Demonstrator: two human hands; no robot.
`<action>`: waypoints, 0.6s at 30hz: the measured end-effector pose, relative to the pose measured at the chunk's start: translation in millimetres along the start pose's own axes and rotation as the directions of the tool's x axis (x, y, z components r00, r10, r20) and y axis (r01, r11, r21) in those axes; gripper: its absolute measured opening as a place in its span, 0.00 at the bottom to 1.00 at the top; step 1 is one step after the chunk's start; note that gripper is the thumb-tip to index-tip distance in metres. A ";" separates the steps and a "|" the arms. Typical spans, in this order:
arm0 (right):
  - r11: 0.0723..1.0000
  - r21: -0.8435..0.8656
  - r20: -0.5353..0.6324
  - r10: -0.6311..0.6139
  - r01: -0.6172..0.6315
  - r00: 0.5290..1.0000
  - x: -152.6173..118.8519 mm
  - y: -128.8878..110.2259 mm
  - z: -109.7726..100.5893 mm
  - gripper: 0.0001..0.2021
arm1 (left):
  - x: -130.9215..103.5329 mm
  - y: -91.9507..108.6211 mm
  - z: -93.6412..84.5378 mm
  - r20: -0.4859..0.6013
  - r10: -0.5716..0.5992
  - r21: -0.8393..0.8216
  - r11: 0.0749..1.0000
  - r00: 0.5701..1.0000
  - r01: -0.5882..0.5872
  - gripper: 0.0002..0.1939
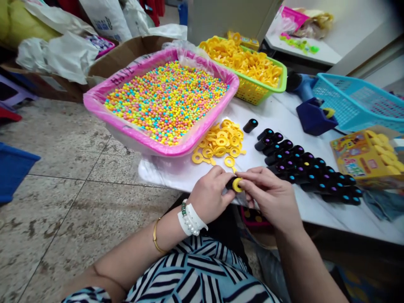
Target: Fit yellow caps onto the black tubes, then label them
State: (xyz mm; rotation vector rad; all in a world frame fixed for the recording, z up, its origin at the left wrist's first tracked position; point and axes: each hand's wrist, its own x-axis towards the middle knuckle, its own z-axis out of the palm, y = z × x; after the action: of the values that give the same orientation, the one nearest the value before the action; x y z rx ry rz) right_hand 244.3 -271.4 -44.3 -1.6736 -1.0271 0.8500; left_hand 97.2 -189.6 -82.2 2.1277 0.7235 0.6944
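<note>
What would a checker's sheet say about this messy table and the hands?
Surface: white table with grey streaks.
Work things: left hand holds a black tube; right hand pinches a yellow ring at its end. Nearby, loose yellow pieces and more black tubes.
Clutter: pink tub of coloured balls, green basket, blue basket, picture box.
Hands: close together, both gripping.
Cables: short dark cord beside the navy holder; its ends are unclear.
Surroundings: speckled floor, white bags, blue bin.

This looks like a small workshop. Bulk candy beads (167, 101), a basket of yellow plastic parts (244, 67) and rows of black tubes (303, 164) crowd the worktop (176, 174).
</note>
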 end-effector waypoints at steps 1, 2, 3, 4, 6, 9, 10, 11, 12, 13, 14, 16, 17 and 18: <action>1.000 -0.006 0.005 0.027 -0.027 1.000 3.7 0.6 1.5 0.11 | -0.1 0.1 -0.1 0.007 -0.005 0.002 1.000 1.000 0.005 0.12; 0.997 -0.007 0.020 0.072 -0.072 0.997 6.9 2.1 1.9 0.13 | -0.3 0.2 -0.2 0.018 -0.009 0.004 1.000 1.000 0.009 0.12; 0.991 0.000 0.046 0.132 -0.132 0.990 9.6 4.3 1.4 0.15 | -0.4 0.2 -0.4 0.031 -0.013 0.008 1.000 0.999 0.012 0.12; 0.980 0.015 0.080 0.196 -0.198 0.977 11.4 6.8 0.5 0.16 | -0.6 0.1 -0.5 0.046 -0.015 0.013 1.000 0.999 0.015 0.13; 0.954 0.062 0.129 0.282 -0.292 0.951 12.8 11.5 -1.1 0.17 | -0.4 -0.1 -1.0 0.075 -0.020 0.024 1.000 0.997 0.019 0.13; 0.945 0.131 0.104 0.286 -0.298 0.953 10.3 14.5 1.5 0.15 | 0.6 0.3 -1.9 0.108 -0.037 0.043 0.999 0.994 0.032 0.11; 0.948 0.150 0.063 0.274 -0.281 0.960 8.9 14.3 3.6 0.15 | 1.1 0.6 -2.2 0.115 -0.041 0.048 0.998 0.993 0.036 0.10; 0.951 0.163 0.014 0.263 -0.262 0.965 7.6 13.6 5.8 0.15 | 1.5 0.8 -2.2 0.118 -0.044 0.051 0.998 0.992 0.038 0.09; 0.955 0.167 -0.030 0.255 -0.247 0.966 6.5 12.7 7.8 0.15 | 1.7 1.0 -2.2 0.119 -0.046 0.052 0.998 0.992 0.040 0.08; 0.958 0.164 -0.060 0.249 -0.237 0.967 5.7 11.8 9.4 0.15 | 1.8 1.0 -2.0 0.117 -0.046 0.051 0.998 0.992 0.040 0.08; 0.960 0.156 -0.076 0.247 -0.233 0.966 5.3 11.0 10.3 0.15 | 1.8 0.9 -1.7 0.115 -0.044 0.050 0.998 0.992 0.039 0.08; 0.960 0.141 -0.057 0.252 -0.243 0.966 5.8 10.3 10.3 0.15 | 1.4 0.3 -1.6 0.115 -0.041 0.051 0.998 0.993 0.036 0.08; 0.957 0.142 -0.030 0.258 -0.252 0.966 6.5 10.3 9.6 0.15 | 1.3 0.1 -2.0 0.115 -0.038 0.049 0.998 0.993 0.032 0.08; 0.954 0.146 0.002 0.265 -0.262 0.964 7.4 10.5 8.8 0.15 | 1.5 0.0 -2.9 0.113 -0.032 0.043 0.999 0.993 0.027 0.08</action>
State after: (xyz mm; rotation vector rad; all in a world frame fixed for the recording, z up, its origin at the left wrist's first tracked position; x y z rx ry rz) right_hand 242.1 -263.4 -57.5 -1.7118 -0.7192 1.0551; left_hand 96.2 -187.2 -80.2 2.1700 0.7117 0.5422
